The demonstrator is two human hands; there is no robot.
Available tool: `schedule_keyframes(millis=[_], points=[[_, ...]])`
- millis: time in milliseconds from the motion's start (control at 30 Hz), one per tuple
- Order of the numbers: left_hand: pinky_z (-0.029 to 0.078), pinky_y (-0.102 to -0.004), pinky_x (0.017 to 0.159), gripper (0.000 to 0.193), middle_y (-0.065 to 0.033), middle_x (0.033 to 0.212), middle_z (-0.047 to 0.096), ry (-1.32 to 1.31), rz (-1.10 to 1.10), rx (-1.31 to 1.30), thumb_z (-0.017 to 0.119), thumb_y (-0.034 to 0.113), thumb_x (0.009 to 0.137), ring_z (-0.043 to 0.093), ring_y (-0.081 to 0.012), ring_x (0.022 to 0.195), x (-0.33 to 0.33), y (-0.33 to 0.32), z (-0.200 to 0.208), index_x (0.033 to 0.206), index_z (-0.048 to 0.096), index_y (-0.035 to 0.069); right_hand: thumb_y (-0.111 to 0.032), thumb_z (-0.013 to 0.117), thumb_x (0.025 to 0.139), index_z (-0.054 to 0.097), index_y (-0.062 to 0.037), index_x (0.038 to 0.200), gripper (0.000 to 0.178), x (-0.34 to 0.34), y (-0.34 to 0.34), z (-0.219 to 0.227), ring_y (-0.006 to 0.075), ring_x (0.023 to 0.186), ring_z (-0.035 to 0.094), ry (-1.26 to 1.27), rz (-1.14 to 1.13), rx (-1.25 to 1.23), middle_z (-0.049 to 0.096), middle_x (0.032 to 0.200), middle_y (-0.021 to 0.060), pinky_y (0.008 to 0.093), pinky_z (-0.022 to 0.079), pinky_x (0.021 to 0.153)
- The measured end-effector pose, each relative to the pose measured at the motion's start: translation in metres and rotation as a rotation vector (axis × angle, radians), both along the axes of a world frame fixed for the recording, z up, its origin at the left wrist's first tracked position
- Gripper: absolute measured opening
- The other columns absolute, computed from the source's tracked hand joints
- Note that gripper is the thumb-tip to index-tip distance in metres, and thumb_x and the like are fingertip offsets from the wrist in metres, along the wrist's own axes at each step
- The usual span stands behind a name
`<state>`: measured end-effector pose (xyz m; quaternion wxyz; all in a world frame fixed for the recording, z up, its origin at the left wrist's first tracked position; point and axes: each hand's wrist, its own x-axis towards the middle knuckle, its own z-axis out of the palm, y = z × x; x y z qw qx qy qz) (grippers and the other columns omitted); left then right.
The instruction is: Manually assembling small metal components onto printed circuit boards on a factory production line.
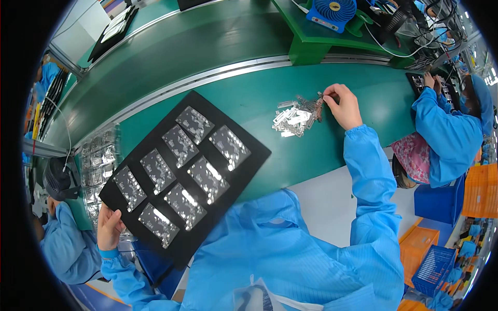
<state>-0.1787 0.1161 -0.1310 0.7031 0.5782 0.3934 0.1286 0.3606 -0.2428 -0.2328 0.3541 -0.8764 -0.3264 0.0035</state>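
Note:
My left hand (110, 228) grips the lower left corner of a flat black tray (194, 163), thumb on top. The tray is tilted, its right part over the green table and its lower edge before my body. Several dark circuit boards (155, 171) with shiny silver parts lie on it in two rows. My right hand (342, 106) is at the right edge of a loose pile of small silver metal pieces (298, 118) on the table. Its thumb and forefinger are pinched together at a small metal piece (320, 96).
Clear plastic blister trays (101, 160) are stacked at the left. Beyond the table runs a dark green conveyor belt (171, 67). A green shelf (311, 44) with a blue fan (332, 13) stands at the far side. Co-workers in blue sit at the right (448, 135) and left (70, 243).

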Motion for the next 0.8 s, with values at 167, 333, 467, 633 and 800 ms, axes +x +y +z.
schedule_keyframes(millis=[167, 333, 467, 633, 800], points=[[0.053, -0.0226, 0.066, 0.065, -0.0076, 0.123, 0.062, 0.147, -0.023, 0.032, 0.055, 0.005, 0.093, 0.066, -0.0126, 0.092, 0.027, 0.024, 0.002, 0.152, 0.027, 0.002, -0.006, 0.069, 0.086, 0.068, -0.0015, 0.096, 0.011, 0.031, 0.031, 0.035, 0.0148, 0.079, 0.065, 0.239, 0.027, 0.085, 0.069, 0.085, 0.0072, 0.0279, 0.052, 0.073], [0.045, -0.0232, 0.064, 0.069, -0.0008, 0.095, 0.058, 0.396, -0.088, 0.195, 0.06, 0.012, 0.096, 0.054, -0.0089, 0.08, 0.044, 0.058, -0.02, 0.155, 0.025, 0.008, -0.007, 0.069, 0.088, 0.068, -0.0002, 0.099, 0.013, 0.022, 0.05, 0.033, 0.0102, 0.078, 0.062, 0.374, 0.117, 0.162, 0.069, 0.085, 0.0035, 0.0253, 0.051, 0.072], [0.045, -0.0261, 0.066, 0.061, -0.0033, 0.099, 0.058, 0.44, -0.065, 0.528, 0.065, 0.016, 0.095, 0.053, -0.0114, 0.082, 0.075, 0.062, -0.055, 0.149, 0.039, 0.007, -0.006, 0.068, 0.089, 0.068, 0.0001, 0.1, 0.013, -0.009, 0.061, 0.036, 0.0086, 0.079, 0.06, 0.444, 0.182, 0.216, 0.068, 0.086, 0.0019, 0.0236, 0.049, 0.072], [0.042, -0.0416, 0.101, 0.056, -0.0236, 0.128, 0.052, 0.382, -0.136, 1.377, 0.063, 0.001, 0.088, 0.052, -0.0414, 0.117, 0.119, 0.037, -0.061, 0.141, 0.044, 0.001, -0.005, 0.066, 0.09, 0.068, 0.0, 0.101, 0.012, -0.046, 0.088, 0.046, 0.0093, 0.081, 0.062, 0.462, 0.269, 0.232, 0.069, 0.09, 0.0033, 0.0243, 0.05, 0.072], [0.044, -0.0408, 0.095, 0.056, -0.0194, 0.118, 0.054, 0.348, -0.216, 1.293, 0.071, 0.017, 0.087, 0.052, -0.0365, 0.112, 0.137, 0.018, -0.065, 0.134, 0.049, -0.005, -0.005, 0.069, 0.086, 0.069, -0.0018, 0.098, 0.012, -0.084, 0.13, 0.062, 0.0112, 0.077, 0.061, 0.353, 0.352, 0.116, 0.07, 0.089, 0.0044, 0.0278, 0.051, 0.071]])
